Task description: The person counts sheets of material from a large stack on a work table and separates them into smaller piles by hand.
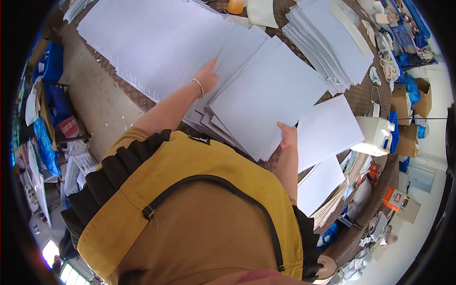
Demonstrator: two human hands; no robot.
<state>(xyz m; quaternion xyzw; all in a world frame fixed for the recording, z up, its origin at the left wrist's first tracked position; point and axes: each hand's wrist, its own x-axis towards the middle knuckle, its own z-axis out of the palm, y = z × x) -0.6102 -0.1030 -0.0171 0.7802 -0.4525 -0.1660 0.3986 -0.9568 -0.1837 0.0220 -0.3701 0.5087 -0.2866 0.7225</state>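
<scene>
My left hand [206, 80], with a bracelet at the wrist, rests on overlapping white sheets, its index finger stretched out and nothing gripped. In front of me a stack of white sheets [268, 95] lies at a slant, its lower layers fanned out. At its right edge is my right hand [288, 137], the thumb over the top sheet and the other fingers partly hidden at the edge. Close beside that hand lies another white sheet [330, 130]. A wide stack of large white sheets [152, 40] spreads to the left.
More stacked sheets [327, 42] lie at the back right. A white plastic jug [374, 135] stands right of the papers, and an orange container [235, 6] is at the far edge. Below the right sheet sits another paper pile [320, 185]. Blue bins [51, 61] stand at left.
</scene>
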